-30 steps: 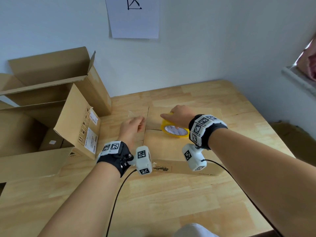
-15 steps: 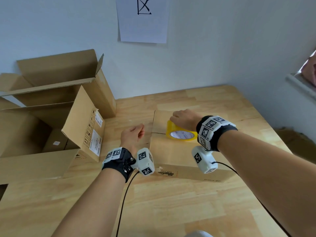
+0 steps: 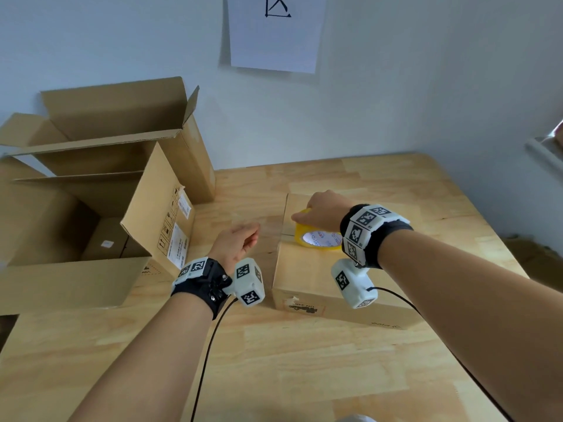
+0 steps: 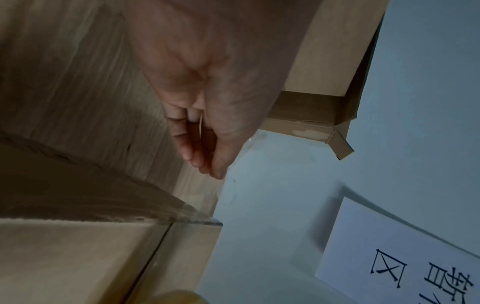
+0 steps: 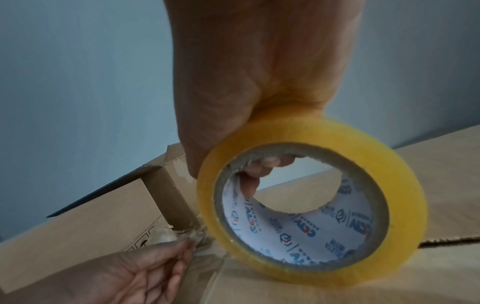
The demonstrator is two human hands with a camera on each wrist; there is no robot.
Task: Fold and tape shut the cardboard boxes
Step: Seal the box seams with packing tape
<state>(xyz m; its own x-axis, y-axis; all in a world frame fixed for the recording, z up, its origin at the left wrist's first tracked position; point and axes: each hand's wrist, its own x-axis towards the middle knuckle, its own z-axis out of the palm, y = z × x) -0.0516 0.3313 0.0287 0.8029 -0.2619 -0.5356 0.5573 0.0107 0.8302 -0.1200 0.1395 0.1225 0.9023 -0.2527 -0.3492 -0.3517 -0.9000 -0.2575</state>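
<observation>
The closed cardboard box [image 3: 344, 281] sits on the wooden counter [image 3: 304, 360], a little right of centre, with bare wood all along the near edge and to its right as far as the counter's far right corner. A dark seam runs across its top. On that top, near the left edge, stands the yellow tape roll [image 3: 316, 240], and the right hand [image 3: 324, 208] grips it from above. The left hand [image 3: 236, 243] hovers just off the box's left edge, its fingertips pinched on the clear strip of tape [image 3: 269, 228] pulled out from the roll across the gap.

To the left the room is tighter. A large open box [image 3: 91, 214] with raised flaps and shipping labels crowds the counter's left side, near the left wrist, and a second open box [image 3: 122, 132] stands behind it against the wall. A smaller carton [image 3: 106, 239] lies inside the large one. A sheet of paper [image 3: 274, 32] with black characters hangs on the wall above.

The right wrist view shows what the head view hides: the right hand's fingers [image 5: 255, 174] hook through the roll's core, the thumb on the outer rim, and the roll rests on edge on the box top. The left wrist view shows the left fingers [image 4: 192, 144] held close together, and the strip's edge glinting over the box corner.
</observation>
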